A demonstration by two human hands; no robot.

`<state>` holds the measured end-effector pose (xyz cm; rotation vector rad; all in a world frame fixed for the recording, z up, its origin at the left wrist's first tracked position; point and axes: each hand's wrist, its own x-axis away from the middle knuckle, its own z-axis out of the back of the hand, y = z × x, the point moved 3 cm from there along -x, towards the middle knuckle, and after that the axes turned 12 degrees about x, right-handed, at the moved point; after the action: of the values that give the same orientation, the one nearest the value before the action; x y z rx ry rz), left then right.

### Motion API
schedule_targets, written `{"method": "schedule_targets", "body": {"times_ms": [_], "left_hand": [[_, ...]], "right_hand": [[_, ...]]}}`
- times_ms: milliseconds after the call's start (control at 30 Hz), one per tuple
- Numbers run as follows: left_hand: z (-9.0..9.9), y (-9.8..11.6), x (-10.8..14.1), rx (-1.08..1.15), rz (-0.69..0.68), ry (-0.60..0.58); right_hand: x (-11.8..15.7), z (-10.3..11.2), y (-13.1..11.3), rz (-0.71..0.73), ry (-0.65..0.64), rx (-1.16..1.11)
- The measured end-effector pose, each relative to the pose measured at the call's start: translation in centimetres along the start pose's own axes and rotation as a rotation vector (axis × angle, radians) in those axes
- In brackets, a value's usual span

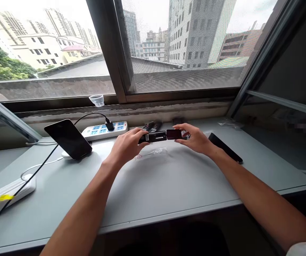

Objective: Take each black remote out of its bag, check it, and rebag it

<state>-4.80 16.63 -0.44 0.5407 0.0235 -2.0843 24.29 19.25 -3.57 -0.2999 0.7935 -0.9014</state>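
Note:
My left hand (pixel 127 144) is closed with thumb and fingers around one end of a slim black device (pixel 158 136), which has a small pale label and a long slot in its upward face. Between the fingertips of my right hand (pixel 195 138) is a flat, glossy, dark reddish piece (pixel 173 134), roughly rectangular. The two parts are held in line above the desk, end to end, their edges touching or nearly so; I cannot tell whether they are joined. Below them lies a clear plastic bag (pixel 155 151).
A phone (pixel 69 139) leans on a white stand at left, near a power strip (pixel 105 130) with a black plug. Another white strip (pixel 9 195) and cables lie front left. A long black object (pixel 225 148) rests right. Dark bagged items (pixel 153 126) lie behind my hands.

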Motion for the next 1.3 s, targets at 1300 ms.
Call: {"method": "schedule_targets", "body": {"times_ms": [1300], "left_hand": [[-0.6, 2.3, -0.2, 0.074, -0.260, 0.132]], "right_hand": [[0.2, -1.8, -0.4, -0.350, -0.201, -0.454]]}}
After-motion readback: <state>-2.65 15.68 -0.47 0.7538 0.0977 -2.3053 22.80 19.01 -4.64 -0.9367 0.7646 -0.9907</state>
